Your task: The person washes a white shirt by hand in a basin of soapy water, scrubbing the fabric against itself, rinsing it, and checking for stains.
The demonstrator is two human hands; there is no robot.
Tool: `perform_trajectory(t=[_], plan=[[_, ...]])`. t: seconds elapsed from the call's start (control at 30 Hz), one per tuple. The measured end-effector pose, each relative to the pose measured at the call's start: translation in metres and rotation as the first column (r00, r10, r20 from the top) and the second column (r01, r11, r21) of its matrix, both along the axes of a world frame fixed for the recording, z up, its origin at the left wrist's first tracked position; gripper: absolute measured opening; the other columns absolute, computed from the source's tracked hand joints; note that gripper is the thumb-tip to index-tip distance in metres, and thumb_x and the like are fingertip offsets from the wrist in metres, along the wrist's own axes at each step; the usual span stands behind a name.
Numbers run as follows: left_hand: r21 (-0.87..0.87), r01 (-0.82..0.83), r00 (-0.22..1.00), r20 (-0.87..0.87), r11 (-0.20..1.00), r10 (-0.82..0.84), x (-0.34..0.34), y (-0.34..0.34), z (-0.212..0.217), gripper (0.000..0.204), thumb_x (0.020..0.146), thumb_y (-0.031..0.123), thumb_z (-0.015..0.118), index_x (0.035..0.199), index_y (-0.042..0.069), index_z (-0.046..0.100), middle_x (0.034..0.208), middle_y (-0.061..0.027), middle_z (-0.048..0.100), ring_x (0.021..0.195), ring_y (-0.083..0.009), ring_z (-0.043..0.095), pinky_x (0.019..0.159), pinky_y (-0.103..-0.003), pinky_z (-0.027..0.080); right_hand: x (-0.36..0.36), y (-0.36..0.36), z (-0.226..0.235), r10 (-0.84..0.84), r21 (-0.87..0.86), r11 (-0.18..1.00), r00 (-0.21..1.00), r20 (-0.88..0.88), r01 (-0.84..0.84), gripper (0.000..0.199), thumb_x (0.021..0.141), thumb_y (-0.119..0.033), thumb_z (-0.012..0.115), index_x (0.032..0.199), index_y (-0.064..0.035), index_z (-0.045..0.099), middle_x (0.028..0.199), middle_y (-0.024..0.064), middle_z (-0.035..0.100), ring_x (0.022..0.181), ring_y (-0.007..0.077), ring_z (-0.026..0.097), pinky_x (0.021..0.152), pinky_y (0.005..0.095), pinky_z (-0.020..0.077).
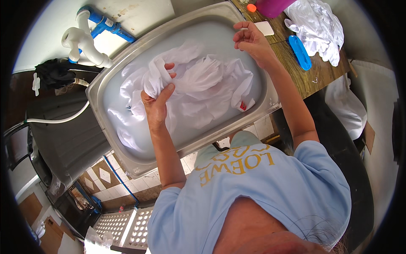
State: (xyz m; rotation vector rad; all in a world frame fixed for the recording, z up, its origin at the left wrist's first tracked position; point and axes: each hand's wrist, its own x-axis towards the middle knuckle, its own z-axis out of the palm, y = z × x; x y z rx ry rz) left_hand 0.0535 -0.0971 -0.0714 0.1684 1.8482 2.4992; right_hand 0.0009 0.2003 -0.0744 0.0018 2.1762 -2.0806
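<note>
A large grey basin (95,98) holds cloudy water with several white garments (207,76) bunched and half sunk in it. A small red label shows at one cloth's edge. My left hand (156,103) is closed round a lifted fold of white cloth (158,74), with the thumb on the near side and fingertips showing beyond it. My right hand (253,42) hangs over the basin's far right rim, its fingers loosely bent and apart, with nothing visible in them. Close by it, a flat white piece (265,28) lies at the edge of the wooden table (277,55).
On the table are a blue oblong brush or dish (300,53), a pile of white cloth (317,27), a magenta container (270,5) and an orange cap (251,7). White and blue pipes (91,46) stick out at the left. A white hose (63,120) curves beside the basin.
</note>
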Motion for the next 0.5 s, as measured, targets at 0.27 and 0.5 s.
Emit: perform_trajectory(t=[0.27,0.5], plan=[[-0.149,0.062,0.985,-0.153,0.987,-0.085,-0.005,0.011,0.018,0.051,0.072,-0.012,0.062,0.121,0.000,0.057,0.125,-0.0140,0.057,0.098,-0.0200,0.064,0.081,-0.031,0.052,-0.009,-0.087,-0.024,0.279,0.799,0.582,0.960,-0.019,-0.154,0.042,0.067,-0.046,0.070,0.079,-0.0060,0.065,0.083,0.0109,0.061,0.081,0.0281,0.060,0.074,0.0371,0.0491],[-0.173,-0.033,0.997,-0.081,0.984,0.019,-0.006,-0.020,0.011,0.054,0.069,-0.009,0.063,0.122,-0.001,0.056,0.126,-0.0154,0.055,0.099,-0.0212,0.063,0.084,-0.034,0.052,0.013,-0.059,-0.008,0.304,0.656,0.701,0.949,0.078,-0.279,0.035,0.068,-0.035,0.068,0.065,-0.0026,0.055,0.068,0.0090,0.056,0.066,0.0234,0.055,0.058,0.0342,0.0428]])
